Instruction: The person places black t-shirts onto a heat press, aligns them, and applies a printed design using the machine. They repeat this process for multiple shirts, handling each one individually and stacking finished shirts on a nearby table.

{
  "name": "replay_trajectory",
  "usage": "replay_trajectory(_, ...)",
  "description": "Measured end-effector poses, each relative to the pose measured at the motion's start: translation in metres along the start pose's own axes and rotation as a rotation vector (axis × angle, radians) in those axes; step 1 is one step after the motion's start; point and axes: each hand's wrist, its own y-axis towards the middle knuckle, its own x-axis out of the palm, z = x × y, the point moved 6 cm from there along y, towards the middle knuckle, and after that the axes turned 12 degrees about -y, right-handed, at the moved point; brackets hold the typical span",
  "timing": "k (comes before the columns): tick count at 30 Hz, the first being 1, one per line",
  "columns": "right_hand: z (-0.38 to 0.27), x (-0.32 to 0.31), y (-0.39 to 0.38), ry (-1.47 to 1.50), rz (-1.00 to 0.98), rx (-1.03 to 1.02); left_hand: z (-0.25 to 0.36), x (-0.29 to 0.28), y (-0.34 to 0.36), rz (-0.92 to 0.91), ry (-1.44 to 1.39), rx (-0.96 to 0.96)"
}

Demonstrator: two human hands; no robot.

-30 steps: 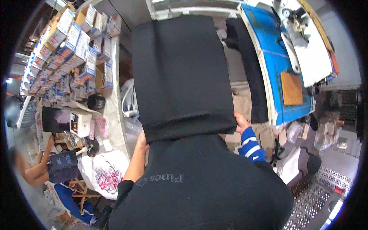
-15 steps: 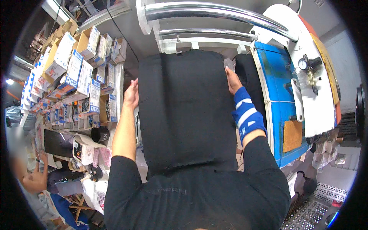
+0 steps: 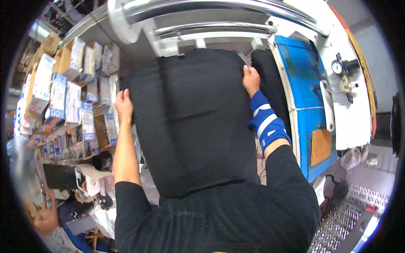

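Observation:
A wide black cloth (image 3: 198,126) lies spread over a flat board-like support in front of me, its near end close to my body and its far edge rounded. Shallow creases run across and along it. My left hand (image 3: 123,105) is closed on the cloth's left edge, and the cloth there is drawn out sideways. On the opposite side my right hand (image 3: 252,81) grips the right edge near the far corner, thumb on top. A blue and white band (image 3: 268,120) wraps my right forearm. The fingertips under the cloth are hidden.
Chrome bars (image 3: 223,10) of a white machine frame cross the far side. To the right stand a blue panel (image 3: 299,109) and a pressure gauge (image 3: 337,67). Stacked cartons (image 3: 67,92) fill the left. Another person's hand (image 3: 45,217) shows at lower left.
My left hand has gone from open beside the cloth to closed on its edge, pulling that side left. My right hand has closed on the right edge. The view has shifted slightly.

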Motion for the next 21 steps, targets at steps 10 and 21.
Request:
replay_trajectory(10, 0.002, -0.020, 0.013, 0.045, 0.007, -0.014, -0.002, 0.008, 0.002, 0.068, -0.212, -0.064)
replay_trajectory(21, 0.070, 0.035, 0.012, 0.183, -0.466, 0.131, 0.006, 0.030, 0.005, -0.033, -0.087, -0.098)
